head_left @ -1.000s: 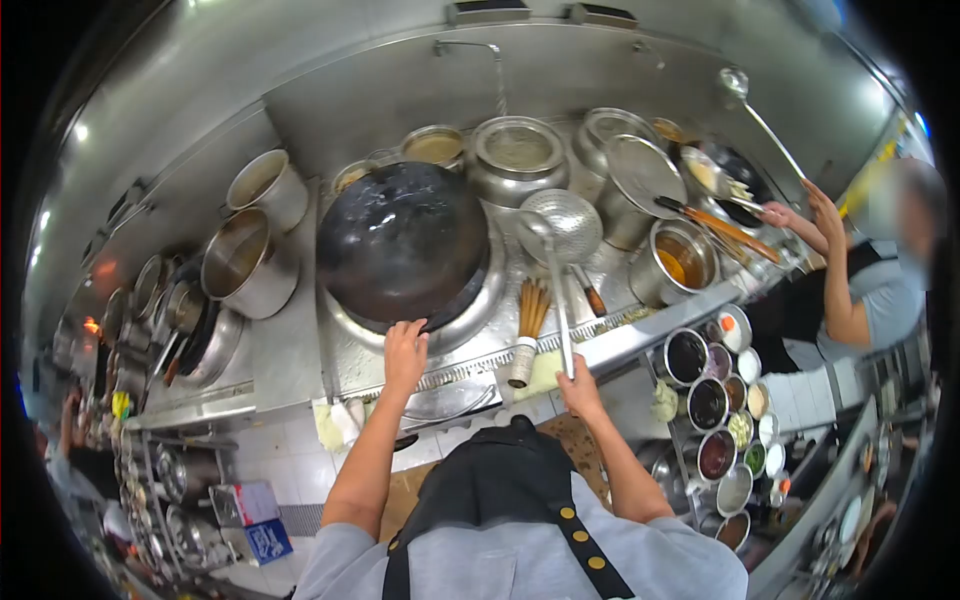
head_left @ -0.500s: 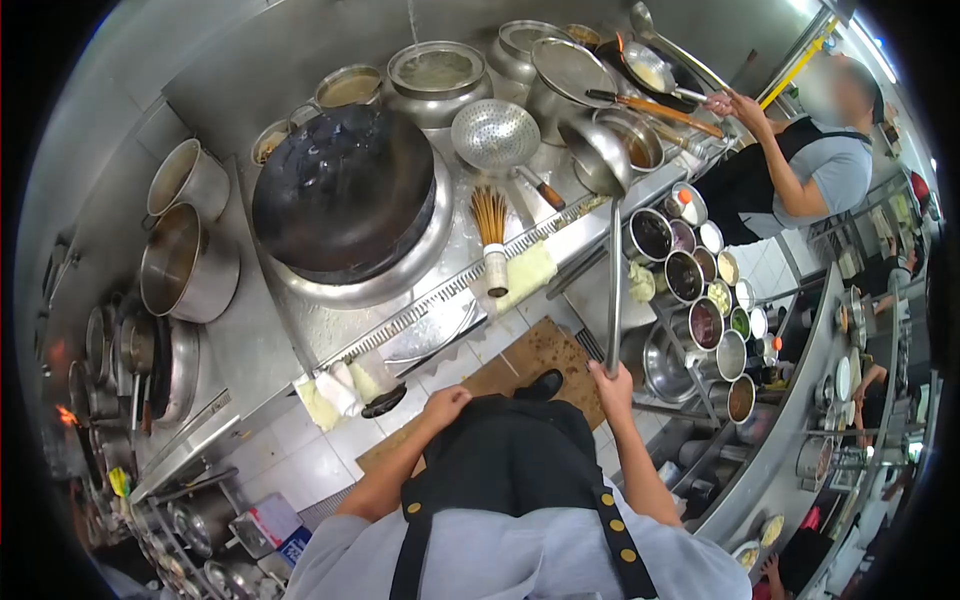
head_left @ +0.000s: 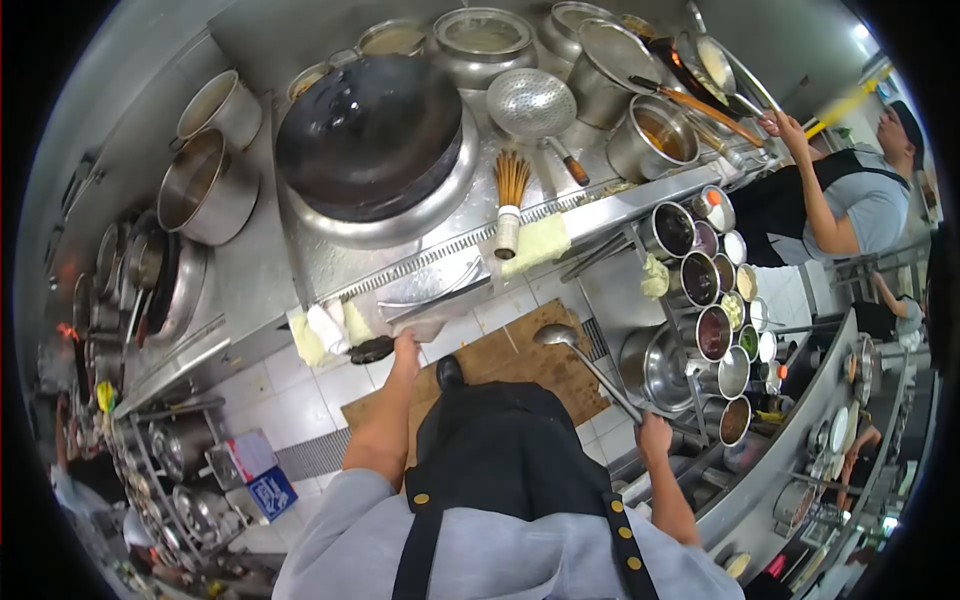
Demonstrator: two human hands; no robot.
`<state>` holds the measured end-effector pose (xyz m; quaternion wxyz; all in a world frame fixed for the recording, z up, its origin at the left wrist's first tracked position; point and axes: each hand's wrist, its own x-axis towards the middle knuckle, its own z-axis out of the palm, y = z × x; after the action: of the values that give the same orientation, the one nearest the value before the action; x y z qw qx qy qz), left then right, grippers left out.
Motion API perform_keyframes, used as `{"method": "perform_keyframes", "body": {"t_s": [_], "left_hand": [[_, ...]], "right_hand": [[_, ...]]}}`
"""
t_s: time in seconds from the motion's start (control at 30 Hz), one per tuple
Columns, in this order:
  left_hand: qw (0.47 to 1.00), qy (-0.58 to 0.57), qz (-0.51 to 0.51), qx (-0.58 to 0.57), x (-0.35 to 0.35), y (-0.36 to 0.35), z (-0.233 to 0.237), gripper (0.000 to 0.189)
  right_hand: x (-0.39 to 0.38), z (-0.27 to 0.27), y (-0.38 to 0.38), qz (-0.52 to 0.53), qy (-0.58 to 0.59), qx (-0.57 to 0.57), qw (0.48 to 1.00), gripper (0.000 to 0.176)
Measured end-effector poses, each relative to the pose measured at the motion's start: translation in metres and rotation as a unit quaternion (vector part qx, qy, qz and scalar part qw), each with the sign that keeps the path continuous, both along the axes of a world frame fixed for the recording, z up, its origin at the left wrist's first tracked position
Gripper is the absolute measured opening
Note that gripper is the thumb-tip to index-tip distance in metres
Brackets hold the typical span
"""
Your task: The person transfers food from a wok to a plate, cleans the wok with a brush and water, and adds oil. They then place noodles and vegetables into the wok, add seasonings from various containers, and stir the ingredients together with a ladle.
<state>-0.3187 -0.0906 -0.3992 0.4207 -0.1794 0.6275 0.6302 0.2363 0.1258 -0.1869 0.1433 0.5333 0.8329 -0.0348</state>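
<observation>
My right hand [head_left: 655, 437] is closed around the handle of a long metal ladle [head_left: 590, 368]. The ladle's bowl hangs low over the brown floor mat [head_left: 500, 350], to the left of the hand. My left hand [head_left: 406, 345] reaches to the front edge of the stove [head_left: 400, 270], beside a dark object [head_left: 372, 350] below a white cloth [head_left: 328, 328]. Its fingers are too blurred and small to make out. A large black wok [head_left: 370, 140] sits tilted on the burner ring beyond that hand. Right of the wok lie a bamboo brush [head_left: 508, 205] and a perforated skimmer [head_left: 532, 103].
Several metal containers of seasonings [head_left: 712, 332] stand on a rack at right, above a big steel bowl [head_left: 655, 365]. Deep pots [head_left: 205, 190] are at the left. A co-worker [head_left: 850, 190] handles a pan at the far right. A yellow-green cloth [head_left: 540, 245] hangs on the stove edge.
The ladle has swung down from above the stove edge to over the floor mat. My right hand moved right and nearer my body. My left hand moved forward to the stove front.
</observation>
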Motion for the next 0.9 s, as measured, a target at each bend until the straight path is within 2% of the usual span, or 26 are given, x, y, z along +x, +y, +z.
{"method": "perform_keyframes", "body": {"t_s": [0.03,0.07,0.1,0.17,0.2,0.27,0.3,0.37,0.4,0.43,0.47,0.5,0.57,0.63,0.7,0.73,0.77,0.83,0.87,0.9], "left_hand": [[0.991,0.0,0.026,0.128,0.02,0.008,0.03,0.038],[0.991,-0.044,0.064,0.108,0.038,0.018,0.064,0.036],[0.991,-0.039,0.075,0.102,0.049,0.024,0.067,0.036],[0.986,-0.086,-0.036,0.138,0.069,0.023,0.071,0.042],[0.988,-0.082,-0.02,0.132,0.081,0.022,0.082,0.042],[0.992,-0.06,-0.089,0.066,0.107,0.019,0.116,0.044],[0.994,-0.056,-0.074,0.061,0.12,0.014,0.118,0.044],[0.986,-0.089,-0.079,0.117,0.143,0.003,0.128,0.044],[0.982,-0.106,-0.075,0.135,0.153,-0.004,0.137,0.048],[0.978,-0.123,-0.071,0.153,0.163,-0.01,0.15,0.053],[0.98,-0.114,-0.064,0.153,0.171,-0.017,0.154,0.05],[0.981,-0.107,-0.055,0.152,0.176,-0.022,0.158,0.05],[0.993,-0.075,-0.086,0.021,0.185,-0.03,0.166,0.044],[0.997,-0.053,-0.046,-0.013,0.177,-0.041,0.128,0.044],[0.991,0.017,0.133,0.022,0.164,-0.051,0.085,0.048],[0.981,0.077,0.175,0.039,0.155,-0.046,0.091,0.049],[0.98,0.077,0.177,0.042,0.145,-0.034,0.108,0.049],[0.91,0.169,0.327,0.193,0.123,-0.006,0.156,0.046],[0.91,0.169,0.325,0.194,0.113,0.001,0.164,0.046],[0.888,0.118,0.337,0.29,0.105,0.008,0.172,0.042]], "right_hand": [[-0.008,-0.023,0.021,0.029,-0.031,-0.021,0.999,0.012],[-0.022,-0.044,0.043,0.06,-0.061,-0.041,0.996,0.01],[-0.045,-0.054,0.06,0.108,-0.076,-0.049,0.99,0.011],[-0.103,-0.075,0.079,0.212,-0.091,-0.069,0.971,0.013],[-0.133,-0.088,0.085,0.266,-0.092,-0.08,0.956,0.014],[-0.205,-0.094,0.081,0.35,-0.109,-0.097,0.925,0.016],[-0.237,-0.092,0.074,0.396,-0.098,-0.091,0.908,0.016],[-0.291,-0.086,0.06,0.483,-0.075,-0.084,0.869,0.015],[-0.307,-0.079,0.06,0.494,-0.068,-0.082,0.863,0.015],[-0.32,-0.068,0.059,0.502,0.0,-0.097,0.86,0.013],[-0.332,-0.063,0.055,0.507,0.067,-0.112,0.852,0.012],[-0.336,-0.061,0.054,0.516,0.071,-0.11,0.846,0.012],[-0.332,-0.056,0.056,0.461,0.174,-0.121,0.862,0.018],[-0.337,-0.05,0.047,0.443,0.174,-0.135,0.869,0.022],[-0.335,-0.048,0.037,0.42,0.168,-0.152,0.879,0.027],[-0.332,-0.051,0.034,0.404,0.182,-0.188,0.877,0.028],[-0.33,-0.054,0.033,0.388,0.195,-0.223,0.873,0.029],[-0.328,-0.057,0.03,0.379,0.199,-0.248,0.869,0.027],[-0.329,-0.057,0.026,0.364,0.203,-0.276,0.866,0.027],[-0.331,-0.057,0.024,0.349,0.206,-0.303,0.863,0.027]]}}
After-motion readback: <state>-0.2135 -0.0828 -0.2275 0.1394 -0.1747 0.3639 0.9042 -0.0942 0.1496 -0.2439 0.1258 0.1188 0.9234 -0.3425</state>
